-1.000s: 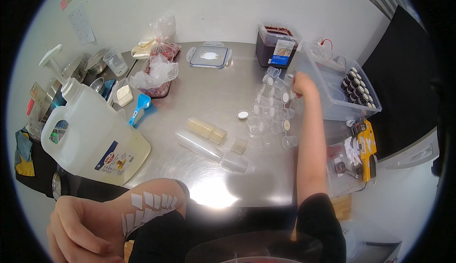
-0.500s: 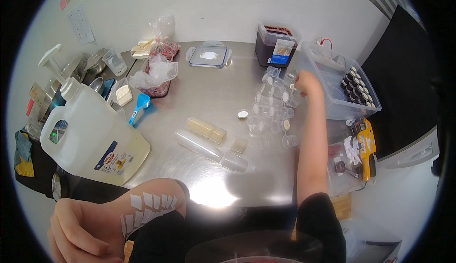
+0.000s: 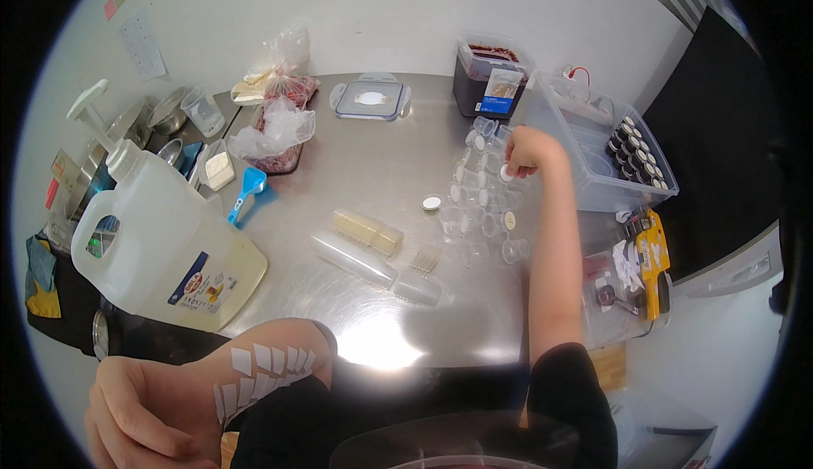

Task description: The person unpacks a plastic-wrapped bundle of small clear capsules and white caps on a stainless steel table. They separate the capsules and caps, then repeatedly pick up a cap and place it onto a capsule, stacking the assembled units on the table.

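My right hand (image 3: pixel 533 152) reaches over a cluster of small clear plastic cups (image 3: pixel 483 188) on the right of the table, several bearing pale round discs. Its fingers are drawn together, the tips at a white disc (image 3: pixel 506 173) on one of these cups. Low on the left, my left hand (image 3: pixel 140 414) is curled with its fingers folded in; whatever they hold, if anything, is hidden. White paper pieces (image 3: pixel 262 363) are stuck in rows along my left forearm. A separate white disc (image 3: pixel 432 203) lies left of the cups.
Nested clear cups (image 3: pixel 354 259) and pale stacked pieces (image 3: pixel 367 231) lie mid-table. A large pump jug (image 3: pixel 182 240) stands left. Behind the cups are a dark-filled tub (image 3: pixel 489 88) and a clear bin (image 3: pixel 584 190) with dark jars (image 3: pixel 637 156); bagged red food (image 3: pixel 275 139) sits back left.
My right hand has shifted slightly left and nearer to me, from the right edge of the cups to a disc-topped cup. The left hand stays where it was.
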`<state>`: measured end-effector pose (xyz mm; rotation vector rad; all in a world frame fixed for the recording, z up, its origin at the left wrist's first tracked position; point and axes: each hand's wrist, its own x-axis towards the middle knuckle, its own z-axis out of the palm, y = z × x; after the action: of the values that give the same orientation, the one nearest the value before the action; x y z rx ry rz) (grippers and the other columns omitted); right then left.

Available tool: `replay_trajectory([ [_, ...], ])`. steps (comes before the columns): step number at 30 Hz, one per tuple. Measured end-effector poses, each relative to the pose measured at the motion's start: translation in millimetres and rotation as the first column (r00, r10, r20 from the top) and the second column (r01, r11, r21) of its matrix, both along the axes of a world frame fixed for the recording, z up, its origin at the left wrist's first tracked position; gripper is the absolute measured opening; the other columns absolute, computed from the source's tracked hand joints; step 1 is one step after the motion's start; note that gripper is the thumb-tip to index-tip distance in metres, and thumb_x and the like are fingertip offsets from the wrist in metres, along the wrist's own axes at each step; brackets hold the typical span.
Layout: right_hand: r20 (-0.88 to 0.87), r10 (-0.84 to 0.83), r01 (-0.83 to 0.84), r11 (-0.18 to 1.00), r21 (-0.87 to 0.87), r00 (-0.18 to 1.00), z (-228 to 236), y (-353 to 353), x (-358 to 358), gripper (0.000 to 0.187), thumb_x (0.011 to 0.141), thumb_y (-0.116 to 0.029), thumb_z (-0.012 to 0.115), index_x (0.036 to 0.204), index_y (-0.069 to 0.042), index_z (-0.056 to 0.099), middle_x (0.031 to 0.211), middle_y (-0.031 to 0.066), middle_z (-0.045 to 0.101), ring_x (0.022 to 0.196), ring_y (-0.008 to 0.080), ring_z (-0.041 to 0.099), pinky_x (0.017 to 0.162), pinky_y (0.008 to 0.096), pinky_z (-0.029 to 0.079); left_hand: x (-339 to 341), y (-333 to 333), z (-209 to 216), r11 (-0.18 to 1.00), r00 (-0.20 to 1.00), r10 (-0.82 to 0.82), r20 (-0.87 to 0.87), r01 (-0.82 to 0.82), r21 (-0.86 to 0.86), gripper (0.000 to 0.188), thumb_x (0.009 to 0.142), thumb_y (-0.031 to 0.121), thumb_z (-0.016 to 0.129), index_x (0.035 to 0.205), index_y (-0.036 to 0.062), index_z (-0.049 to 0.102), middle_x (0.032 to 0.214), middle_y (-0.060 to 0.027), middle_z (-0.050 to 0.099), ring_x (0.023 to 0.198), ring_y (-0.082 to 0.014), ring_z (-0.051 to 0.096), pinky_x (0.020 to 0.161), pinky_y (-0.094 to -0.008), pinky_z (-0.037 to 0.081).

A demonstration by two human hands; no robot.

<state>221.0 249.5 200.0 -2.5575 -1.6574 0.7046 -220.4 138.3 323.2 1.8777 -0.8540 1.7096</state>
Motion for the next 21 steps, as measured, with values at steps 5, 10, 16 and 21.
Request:
replay_trajectory([
  [5, 0.066, -0.047, 0.046, 0.999, 0.015, 0.997, 4, -8, 4, 0.018, 0.063, 0.006, 0.075, 0.079, 0.004, 0.069, 0.069, 0.0155, 0.069, 0.057, 0.0212, 0.069, 0.052, 0.0328, 0.057, -2, 1, 0, 1.0, 1.0, 0.002, -0.012, -0.002, 0.018, 0.047, 0.103, 0.044, 0.039, 0.066, 0.0163, 0.047, 0.066, 0.0058, 0.045, 0.055, -0.0094, 0.044, 0.056, -0.025, 0.036],
  [10, 0.066, -0.165, 0.146, 0.962, 0.232, 0.984, 21, -24, 7, 0.01, 0.068, 0.005, 0.069, 0.078, 0.006, 0.067, 0.066, 0.0165, 0.068, 0.055, 0.0221, 0.069, 0.051, 0.0338, 0.057, -2, -1, -1, 1.0, 1.0, 0.021, 0.006, -0.021, 0.006, 0.047, 0.103, 0.044, 0.038, 0.066, 0.0164, 0.046, 0.067, 0.0058, 0.044, 0.055, -0.0093, 0.043, 0.056, -0.0247, 0.035],
  [16, 0.261, -0.186, -0.002, 0.811, 0.584, 0.947, -4, -5, 20, 0.014, 0.072, -0.005, 0.069, 0.084, 0.001, 0.068, 0.074, 0.0171, 0.07, 0.063, 0.0283, 0.07, 0.066, 0.0392, 0.057, -4, -1, -1, 1.0, 1.0, 0.017, 0.007, -0.017, 0.013, 0.047, 0.103, 0.044, 0.039, 0.066, 0.0164, 0.047, 0.067, 0.0063, 0.044, 0.055, -0.0089, 0.043, 0.056, -0.0245, 0.035],
  [21, 0.399, -0.207, -0.094, 0.783, 0.615, 0.893, -11, -3, 16, 0.022, 0.072, -0.012, 0.072, 0.092, -0.003, 0.07, 0.087, 0.0171, 0.072, 0.079, 0.0364, 0.068, 0.077, 0.0423, 0.054, -2, -3, 0, 0.998, 0.996, -0.065, 0.066, 0.065, 0.006, 0.042, 0.102, 0.041, 0.045, 0.069, 0.0162, 0.052, 0.067, 0.0074, 0.05, 0.055, -0.0078, 0.047, 0.055, -0.0236, 0.037],
])
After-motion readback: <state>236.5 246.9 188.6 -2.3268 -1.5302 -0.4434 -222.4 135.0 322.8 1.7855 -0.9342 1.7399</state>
